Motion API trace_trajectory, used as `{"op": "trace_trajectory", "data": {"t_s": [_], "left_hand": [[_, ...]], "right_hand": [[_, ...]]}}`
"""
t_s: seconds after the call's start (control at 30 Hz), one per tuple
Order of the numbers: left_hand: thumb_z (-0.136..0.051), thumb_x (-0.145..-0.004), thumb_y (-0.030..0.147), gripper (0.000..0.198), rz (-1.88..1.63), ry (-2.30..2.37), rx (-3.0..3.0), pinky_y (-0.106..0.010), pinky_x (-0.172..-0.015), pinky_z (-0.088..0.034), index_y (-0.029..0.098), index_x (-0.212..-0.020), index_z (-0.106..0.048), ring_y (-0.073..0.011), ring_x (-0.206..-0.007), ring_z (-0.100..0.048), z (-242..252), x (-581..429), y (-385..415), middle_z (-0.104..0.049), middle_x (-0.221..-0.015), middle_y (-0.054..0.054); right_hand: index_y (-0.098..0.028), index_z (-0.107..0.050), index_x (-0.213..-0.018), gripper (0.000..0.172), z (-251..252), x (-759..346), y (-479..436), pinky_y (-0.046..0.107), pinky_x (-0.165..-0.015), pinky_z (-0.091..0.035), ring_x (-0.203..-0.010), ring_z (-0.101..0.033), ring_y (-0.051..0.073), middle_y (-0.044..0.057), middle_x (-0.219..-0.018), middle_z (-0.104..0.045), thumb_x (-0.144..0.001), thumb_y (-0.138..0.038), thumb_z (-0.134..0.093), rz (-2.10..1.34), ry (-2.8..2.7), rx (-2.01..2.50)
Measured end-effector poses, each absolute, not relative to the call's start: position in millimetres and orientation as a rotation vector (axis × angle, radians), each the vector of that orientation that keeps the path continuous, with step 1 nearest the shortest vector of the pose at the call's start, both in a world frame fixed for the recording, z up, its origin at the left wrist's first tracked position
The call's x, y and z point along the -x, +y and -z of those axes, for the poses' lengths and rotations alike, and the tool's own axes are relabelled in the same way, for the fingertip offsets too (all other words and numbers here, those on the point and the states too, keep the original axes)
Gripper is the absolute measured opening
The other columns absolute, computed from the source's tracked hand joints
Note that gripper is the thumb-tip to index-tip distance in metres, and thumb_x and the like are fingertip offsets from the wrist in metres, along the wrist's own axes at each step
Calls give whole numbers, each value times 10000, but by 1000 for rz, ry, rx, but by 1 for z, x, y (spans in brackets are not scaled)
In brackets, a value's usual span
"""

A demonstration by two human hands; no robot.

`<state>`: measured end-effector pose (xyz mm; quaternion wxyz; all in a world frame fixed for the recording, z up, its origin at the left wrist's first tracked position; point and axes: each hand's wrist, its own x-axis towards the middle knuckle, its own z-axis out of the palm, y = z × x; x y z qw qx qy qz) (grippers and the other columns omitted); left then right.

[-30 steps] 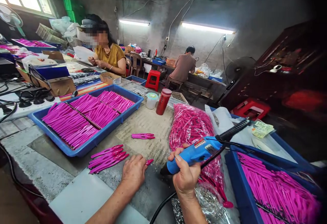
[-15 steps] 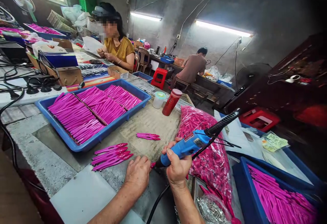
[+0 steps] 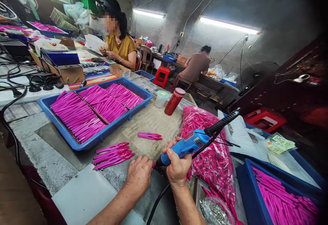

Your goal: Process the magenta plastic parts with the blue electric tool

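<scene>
My right hand point(image 3: 177, 166) is closed around a blue electric hand tool point(image 3: 191, 144) with a black cord, its tip pointing down-left at a pink pen part point(image 3: 153, 165). My left hand point(image 3: 139, 175) rests on the table with fingers curled, holding that pink part at the tool's tip. Several finished pink pens point(image 3: 112, 155) lie in a row left of my left hand. A pair of pink pens point(image 3: 150, 136) lies further back.
A blue tray point(image 3: 64, 134) of pink pens sits at left, another blue tray point(image 3: 249, 190) at right. A clear bag of pink parts point(image 3: 210, 156) lies behind my right hand. A red bottle point(image 3: 174, 101) and a cup point(image 3: 161, 99) stand beyond. Two other people work further back.
The view has swung slightly left. My right hand brought the tool's tip down to the pink part held by my left hand, and both hands stay there.
</scene>
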<state>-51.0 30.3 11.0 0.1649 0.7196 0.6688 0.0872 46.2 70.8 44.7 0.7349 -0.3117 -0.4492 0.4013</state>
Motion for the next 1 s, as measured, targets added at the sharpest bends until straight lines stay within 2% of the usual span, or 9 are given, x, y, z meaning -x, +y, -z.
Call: {"op": "trace_trajectory", "data": {"t_s": [0.43,0.63,0.83,1.0], "left_hand": [[-391,-854,175,250,-239,1898,-2037,-325,-736,-383,213,-812,-635,-210,-911,-537,-15,49,30,-634,-871,-35],[-367,-837,127,282,-207,1860,-2033,-326,-750,-396,210,-853,-636,-214,-930,-530,-15,50,33,-634,-898,-44],[-349,-827,102,301,-212,1868,-2057,-326,-762,-403,203,-844,-632,-212,-923,-533,-12,49,31,-632,-885,-43],[-336,-845,111,301,-254,1886,-2095,-339,-764,-404,202,-851,-623,-217,-915,-535,-8,49,28,-629,-895,-42]], "right_hand": [[-183,-479,-898,250,-36,-41,69,263,-515,-429,-520,-512,133,-23,-675,-526,-690,-196,-616,-769,-1120,738],[-176,-498,-794,157,-29,-37,73,252,-462,-419,-486,-493,130,-9,-662,-526,-683,-220,-599,-770,-1198,806],[-176,-486,-804,198,-33,-37,70,254,-462,-413,-484,-493,135,-14,-638,-517,-671,-237,-619,-804,-1178,814],[-178,-479,-916,293,-44,-46,61,264,-512,-425,-525,-506,137,-22,-667,-521,-674,-199,-643,-838,-1101,723]]}}
